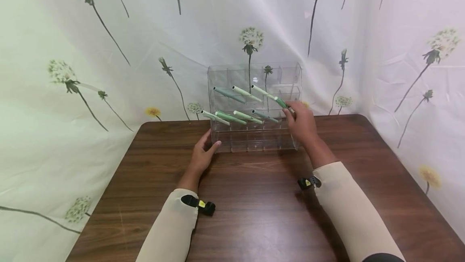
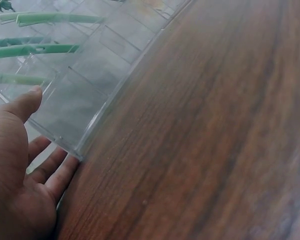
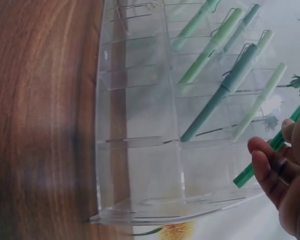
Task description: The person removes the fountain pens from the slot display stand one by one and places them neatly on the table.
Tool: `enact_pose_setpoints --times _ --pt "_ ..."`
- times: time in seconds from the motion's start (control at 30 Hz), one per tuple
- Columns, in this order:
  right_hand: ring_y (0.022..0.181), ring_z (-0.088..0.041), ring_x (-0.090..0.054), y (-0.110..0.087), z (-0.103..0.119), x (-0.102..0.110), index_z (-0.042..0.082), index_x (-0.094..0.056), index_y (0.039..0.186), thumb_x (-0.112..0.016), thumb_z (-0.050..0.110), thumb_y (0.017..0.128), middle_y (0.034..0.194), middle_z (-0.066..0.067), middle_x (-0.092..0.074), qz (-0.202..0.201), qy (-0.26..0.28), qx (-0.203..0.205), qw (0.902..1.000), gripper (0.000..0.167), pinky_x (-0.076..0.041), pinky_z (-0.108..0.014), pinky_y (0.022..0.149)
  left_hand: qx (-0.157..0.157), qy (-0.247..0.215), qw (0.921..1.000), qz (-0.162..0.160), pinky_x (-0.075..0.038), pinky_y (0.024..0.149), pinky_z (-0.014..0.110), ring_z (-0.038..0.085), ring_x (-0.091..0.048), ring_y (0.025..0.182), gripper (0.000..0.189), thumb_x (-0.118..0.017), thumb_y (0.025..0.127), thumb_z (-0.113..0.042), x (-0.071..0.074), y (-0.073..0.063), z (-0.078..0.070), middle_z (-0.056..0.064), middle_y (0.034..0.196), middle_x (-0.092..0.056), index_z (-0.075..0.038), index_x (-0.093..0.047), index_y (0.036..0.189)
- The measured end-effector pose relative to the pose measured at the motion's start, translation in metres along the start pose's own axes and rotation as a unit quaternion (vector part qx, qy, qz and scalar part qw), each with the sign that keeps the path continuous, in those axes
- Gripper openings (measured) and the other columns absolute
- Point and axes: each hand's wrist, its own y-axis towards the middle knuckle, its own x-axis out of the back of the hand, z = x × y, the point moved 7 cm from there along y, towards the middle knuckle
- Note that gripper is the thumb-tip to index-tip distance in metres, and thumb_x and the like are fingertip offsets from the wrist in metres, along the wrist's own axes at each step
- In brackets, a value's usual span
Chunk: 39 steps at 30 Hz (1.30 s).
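A clear plastic pen rack [image 1: 239,145] with tiered compartments stands at the back of the table. My left hand [image 1: 203,155] holds its lower left side; in the left wrist view, the thumb [image 2: 27,104] lies at the front edge and the fingers touch the side. My right hand [image 1: 302,122] pinches a green pen [image 3: 245,176] at the rack's right side, its lower end over a compartment. Slanted pens fill places to its left: a blue-grey pen [image 1: 229,94] and two pale green ones in the upper row, several more, including a green pen [image 1: 230,117], in the lower row.
The brown wooden table [image 1: 250,197] carries the rack near its back edge. Behind it hangs a white curtain [image 1: 145,32] printed with dandelions, which also covers both sides. Each wrist wears a black camera strap [image 1: 199,204].
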Motion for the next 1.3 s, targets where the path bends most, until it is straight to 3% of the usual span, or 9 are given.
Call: enact_pose_setpoints --times 0.17,0.5,0.87,0.97,1.13,1.2,1.3 --pt "0.084 -0.033 -0.060 0.001 0.012 0.007 -0.003 -0.074 0.126 -0.067 0.008 0.109 0.108 -0.021 -0.073 -0.029 -0.008 0.033 0.9990 0.021 -0.050 -0.046 0.074 -0.005 0.002 1.0000 -0.002 -0.027 0.134 0.059 0.044 -0.048 0.154 0.069 -0.072 0.108 -0.014 0.001 0.001 0.000 0.031 0.156 -0.058 -0.008 -0.041 0.169" --pt "0.079 -0.034 -0.061 -0.011 0.036 0.011 -0.004 -0.069 0.120 -0.073 0.012 0.106 0.100 -0.020 -0.068 -0.040 -0.034 0.065 0.9965 0.022 -0.052 -0.045 0.069 -0.020 0.012 0.9997 -0.003 -0.035 0.130 0.059 0.040 -0.056 0.147 0.069 -0.076 0.106 -0.027 0.006 0.000 -0.001 0.025 0.151 -0.064 -0.016 -0.047 0.167" --pt "0.070 -0.028 -0.072 -0.034 0.057 0.003 -0.003 -0.068 0.101 -0.084 0.004 0.095 0.087 -0.019 -0.073 -0.031 0.015 0.082 0.9961 0.019 -0.060 -0.040 0.059 -0.025 0.005 0.9997 -0.003 -0.037 0.128 0.057 0.041 -0.056 0.148 0.068 -0.076 0.106 -0.023 0.006 -0.001 0.000 0.026 0.154 -0.062 -0.013 -0.048 0.167" --pt "0.070 -0.026 -0.074 -0.040 0.062 -0.003 -0.005 -0.067 0.114 -0.085 0.005 0.095 0.087 -0.018 -0.074 -0.014 0.033 0.083 0.9959 0.028 -0.061 -0.040 0.060 -0.026 0.005 0.9996 -0.004 -0.039 0.126 0.056 0.040 -0.057 0.146 0.068 -0.076 0.106 -0.022 0.006 -0.001 0.000 0.026 0.153 -0.063 -0.013 -0.048 0.167" --pt "0.066 -0.022 -0.073 -0.050 0.067 -0.015 0.000 -0.051 0.157 -0.085 0.011 0.097 0.084 -0.014 -0.074 0.029 0.042 0.081 0.9954 0.070 -0.061 -0.037 0.060 -0.025 0.013 0.9996 -0.008 -0.039 0.126 0.056 0.039 -0.057 0.146 0.069 -0.076 0.106 -0.022 0.006 -0.002 0.000 0.023 0.157 -0.061 -0.014 -0.046 0.167" --pt "0.064 -0.018 -0.069 -0.053 0.068 -0.018 0.007 -0.046 0.165 -0.085 0.012 0.097 0.081 -0.012 -0.074 0.043 0.040 0.082 0.9949 0.079 -0.059 -0.034 0.059 -0.023 0.017 0.9996 -0.004 -0.038 0.128 0.057 0.039 -0.055 0.148 0.070 -0.075 0.106 -0.023 0.005 -0.002 0.000 0.022 0.160 -0.058 -0.015 -0.045 0.168" --pt "0.064 -0.015 -0.068 -0.059 0.071 -0.023 0.011 -0.045 0.167 -0.084 0.011 0.098 0.080 -0.010 -0.075 0.060 0.041 0.087 0.9935 0.080 -0.058 -0.030 0.059 -0.022 0.015 0.9996 -0.002 -0.038 0.128 0.057 0.039 -0.054 0.149 0.070 -0.075 0.106 -0.024 0.004 -0.001 0.001 0.022 0.161 -0.057 -0.015 -0.045 0.169"
